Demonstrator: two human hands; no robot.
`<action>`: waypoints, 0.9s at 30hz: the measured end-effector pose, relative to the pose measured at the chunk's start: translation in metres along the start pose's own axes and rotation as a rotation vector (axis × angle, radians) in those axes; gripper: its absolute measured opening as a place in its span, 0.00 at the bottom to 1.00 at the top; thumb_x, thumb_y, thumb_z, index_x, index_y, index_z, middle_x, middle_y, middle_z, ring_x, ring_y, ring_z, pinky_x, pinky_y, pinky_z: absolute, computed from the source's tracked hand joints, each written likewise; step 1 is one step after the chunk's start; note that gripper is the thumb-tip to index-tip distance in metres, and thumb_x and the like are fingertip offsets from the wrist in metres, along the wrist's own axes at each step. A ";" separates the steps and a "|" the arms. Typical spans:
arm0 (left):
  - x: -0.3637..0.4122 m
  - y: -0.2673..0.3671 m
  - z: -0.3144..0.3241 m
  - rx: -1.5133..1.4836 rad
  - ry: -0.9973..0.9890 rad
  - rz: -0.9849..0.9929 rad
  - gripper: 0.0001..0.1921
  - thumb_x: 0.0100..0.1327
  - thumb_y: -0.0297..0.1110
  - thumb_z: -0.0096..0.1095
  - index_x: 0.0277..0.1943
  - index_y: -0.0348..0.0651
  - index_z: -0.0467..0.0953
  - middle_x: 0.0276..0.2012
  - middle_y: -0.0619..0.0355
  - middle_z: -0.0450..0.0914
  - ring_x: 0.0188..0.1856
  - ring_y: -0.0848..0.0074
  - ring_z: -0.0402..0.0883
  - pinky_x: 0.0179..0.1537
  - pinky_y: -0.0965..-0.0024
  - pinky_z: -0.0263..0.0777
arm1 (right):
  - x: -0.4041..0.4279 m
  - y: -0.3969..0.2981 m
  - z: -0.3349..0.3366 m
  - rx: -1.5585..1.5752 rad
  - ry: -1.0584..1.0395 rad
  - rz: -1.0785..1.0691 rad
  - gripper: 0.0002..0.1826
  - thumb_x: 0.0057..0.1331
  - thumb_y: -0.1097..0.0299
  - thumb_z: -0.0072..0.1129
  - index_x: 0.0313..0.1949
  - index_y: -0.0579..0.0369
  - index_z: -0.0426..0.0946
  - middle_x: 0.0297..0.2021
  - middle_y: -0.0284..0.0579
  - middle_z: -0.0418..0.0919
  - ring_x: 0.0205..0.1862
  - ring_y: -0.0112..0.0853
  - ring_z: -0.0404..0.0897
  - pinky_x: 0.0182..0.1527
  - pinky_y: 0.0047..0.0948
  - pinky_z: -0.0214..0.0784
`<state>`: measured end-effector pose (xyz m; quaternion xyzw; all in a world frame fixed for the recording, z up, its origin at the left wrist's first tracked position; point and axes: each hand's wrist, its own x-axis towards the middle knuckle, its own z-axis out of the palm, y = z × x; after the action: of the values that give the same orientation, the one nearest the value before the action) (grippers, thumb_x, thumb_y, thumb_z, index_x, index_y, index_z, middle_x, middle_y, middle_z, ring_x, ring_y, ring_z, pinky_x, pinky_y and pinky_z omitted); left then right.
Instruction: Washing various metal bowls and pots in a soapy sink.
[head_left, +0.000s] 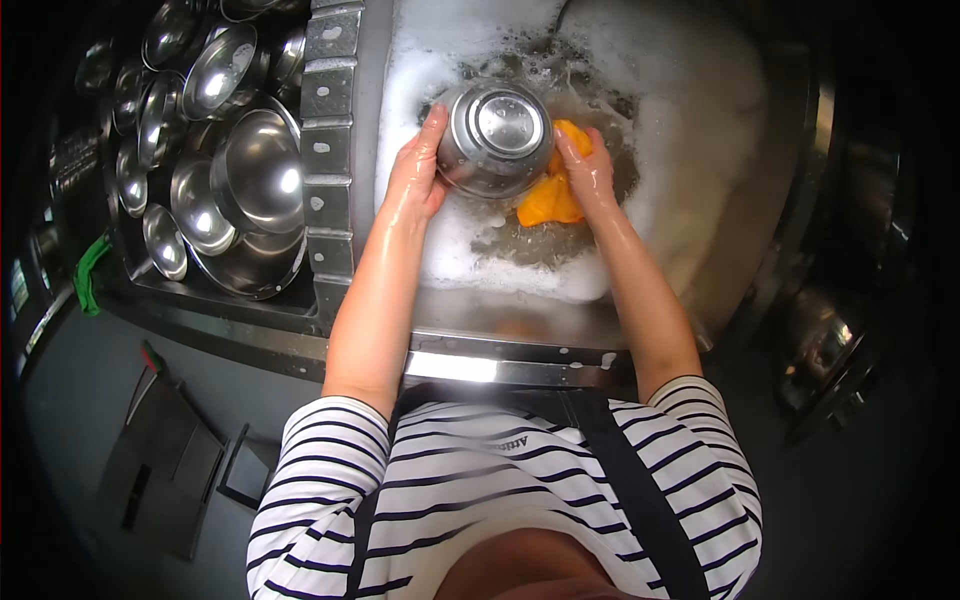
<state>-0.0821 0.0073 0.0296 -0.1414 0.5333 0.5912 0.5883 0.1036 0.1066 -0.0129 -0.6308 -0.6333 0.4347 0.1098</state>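
Note:
A wet stainless steel bowl (496, 142) is held upside down over soapy water, its round base facing up. My left hand (420, 165) grips it by its left side, thumb pointing up along the metal. In my right hand (589, 166) is a bright orange cloth (553, 201), pinched at the bowl's right side, with part of it hanging below the bowl. White suds (517, 281) ring a darker patch of water under both hands. Both forearms are wet.
The sink's front rim (517, 367) runs close to my body. Several steel bowls (259, 169) lie piled in a basin at the left, beyond a ridged metal divider (321, 142). A green cloth (91, 274) hangs at the far left edge.

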 end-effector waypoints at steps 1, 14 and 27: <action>-0.003 0.005 0.001 0.101 0.028 0.053 0.28 0.55 0.47 0.62 0.47 0.29 0.67 0.40 0.52 0.77 0.40 0.69 0.77 0.48 0.61 0.71 | 0.003 0.009 0.004 -0.001 -0.001 0.004 0.30 0.57 0.46 0.53 0.44 0.63 0.69 0.39 0.52 0.75 0.42 0.37 0.74 0.46 0.33 0.64; -0.010 -0.033 0.007 0.765 -0.437 0.131 0.20 0.44 0.21 0.61 0.44 0.38 0.73 0.41 0.56 0.76 0.38 0.76 0.76 0.42 0.74 0.69 | -0.061 -0.045 0.017 0.100 -0.158 -0.581 0.22 0.58 0.65 0.55 0.53 0.53 0.67 0.53 0.49 0.66 0.54 0.37 0.66 0.54 0.30 0.58; -0.010 -0.039 0.024 1.448 -0.369 0.805 0.15 0.43 0.21 0.52 0.37 0.37 0.75 0.53 0.56 0.72 0.50 0.57 0.73 0.44 0.65 0.69 | -0.041 0.006 0.050 1.645 -0.796 0.848 0.17 0.65 0.56 0.39 0.39 0.56 0.71 0.36 0.45 0.75 0.38 0.36 0.76 0.41 0.35 0.71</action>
<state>-0.0355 0.0105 0.0285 0.5694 0.6853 0.2818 0.3560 0.0807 0.0483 -0.0306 -0.3412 0.1496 0.9192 0.1278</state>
